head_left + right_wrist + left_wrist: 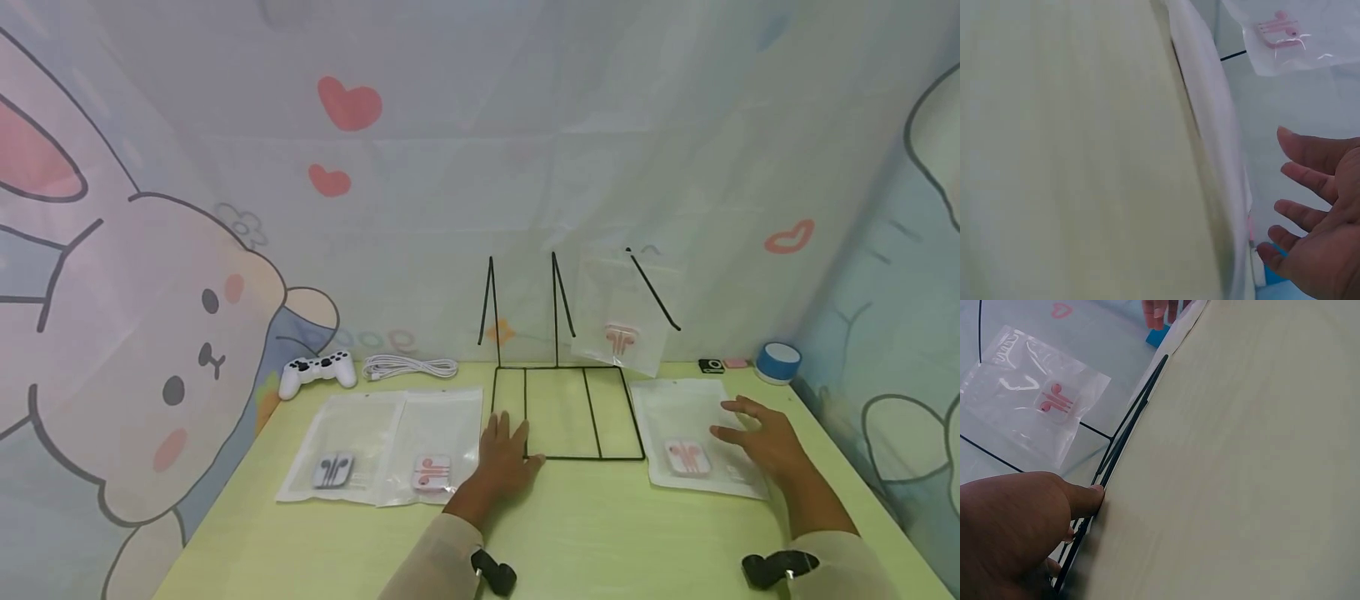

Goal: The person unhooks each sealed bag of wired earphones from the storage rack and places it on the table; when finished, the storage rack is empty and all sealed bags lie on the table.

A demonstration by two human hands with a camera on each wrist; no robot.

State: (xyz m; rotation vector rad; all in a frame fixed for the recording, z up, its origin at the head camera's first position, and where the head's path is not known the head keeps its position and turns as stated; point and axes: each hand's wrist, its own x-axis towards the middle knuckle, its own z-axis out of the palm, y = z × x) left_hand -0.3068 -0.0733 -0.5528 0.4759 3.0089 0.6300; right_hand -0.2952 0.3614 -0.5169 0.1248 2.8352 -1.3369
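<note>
A black wire display rack (583,457) with upright prongs stands on the table. My left hand (505,460) rests at its front left corner, fingers spread, thumb touching the front wire (1124,432). From the right prong hangs a clear zip bag (660,333) of pink earphones (621,337). My right hand (765,442) hovers over the right edge of another zip bag (675,400), its fingers apart and holding nothing. Inside that bag is a white case with pink earphones (687,457). In the right wrist view the right palm (1329,250) shows, facing the bag's side.
Two more zip bags lie left of the rack, one with dark earphones (333,471), one with pink earphones (431,473). Behind them are a white game controller (318,371) and a coiled white cable (409,367). Blue tape (778,362) and a small black device (711,366) sit back right.
</note>
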